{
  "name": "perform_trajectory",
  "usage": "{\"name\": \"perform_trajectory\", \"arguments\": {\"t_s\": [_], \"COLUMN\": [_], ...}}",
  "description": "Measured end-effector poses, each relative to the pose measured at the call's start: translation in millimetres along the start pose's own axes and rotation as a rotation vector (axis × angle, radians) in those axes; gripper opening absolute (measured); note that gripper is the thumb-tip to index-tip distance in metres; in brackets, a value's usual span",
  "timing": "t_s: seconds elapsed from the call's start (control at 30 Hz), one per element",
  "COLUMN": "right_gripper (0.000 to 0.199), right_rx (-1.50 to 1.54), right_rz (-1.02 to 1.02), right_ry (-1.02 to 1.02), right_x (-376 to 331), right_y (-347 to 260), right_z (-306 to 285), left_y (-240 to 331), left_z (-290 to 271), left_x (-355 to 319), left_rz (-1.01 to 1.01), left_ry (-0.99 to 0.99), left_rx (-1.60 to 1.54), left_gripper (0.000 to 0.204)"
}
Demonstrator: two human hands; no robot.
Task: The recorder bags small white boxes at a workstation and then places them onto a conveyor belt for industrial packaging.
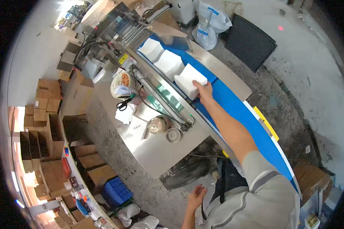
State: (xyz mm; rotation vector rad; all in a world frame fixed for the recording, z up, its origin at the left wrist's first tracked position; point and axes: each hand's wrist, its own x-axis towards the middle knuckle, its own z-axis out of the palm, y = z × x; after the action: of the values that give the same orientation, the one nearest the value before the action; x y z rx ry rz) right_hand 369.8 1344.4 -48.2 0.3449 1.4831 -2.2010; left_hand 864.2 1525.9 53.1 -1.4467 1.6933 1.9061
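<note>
Grey sleeve stretched forward, right hand (203,88) gripping the near end of a white block (188,80) on the blue belt (240,110), seemingly light, soft foam best held by its sides; left hand (197,195) hangs loosely curled, holding nothing.

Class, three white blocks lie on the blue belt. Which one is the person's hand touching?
The nearest block, under the right hand; the other two blocks lie untouched farther up the belt.

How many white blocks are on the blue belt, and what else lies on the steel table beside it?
White blocks on the blue belt: 3, the nearest under the right hand
Scissors: 1
Glass jar: 1
Jar lid: 1
Round bowl: 1
Total: 7
</note>
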Motion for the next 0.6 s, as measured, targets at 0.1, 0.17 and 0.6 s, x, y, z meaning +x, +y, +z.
{"name": "perform_trajectory", "arguments": {"t_s": [0.1, 0.17, 0.6], "right_gripper": [0.086, 0.097, 0.049], "right_rx": [-0.014, -0.121, -0.098], "right_rz": [-0.095, -0.077, 0.092], "right_ry": [0.009, 0.070, -0.218], "right_x": [2.5, -2.4, -208.9], "right_y": [21.1, 18.2, -103.6], "right_z": [4.2, 5.8, -202.8], "left_y": [1.6, 29.1, -20.9], "left_z": [2.3, 1.8, 20.1], "left_x": [10.3, 7.3, -55.6], "left_rz": [-0.006, -0.005, 0.256], "left_ry": [0.046, 0.054, 0.071], "left_rx": [-0.036, 0.054, 0.190], "left_gripper": [0.053, 0.053, 0.046]}}
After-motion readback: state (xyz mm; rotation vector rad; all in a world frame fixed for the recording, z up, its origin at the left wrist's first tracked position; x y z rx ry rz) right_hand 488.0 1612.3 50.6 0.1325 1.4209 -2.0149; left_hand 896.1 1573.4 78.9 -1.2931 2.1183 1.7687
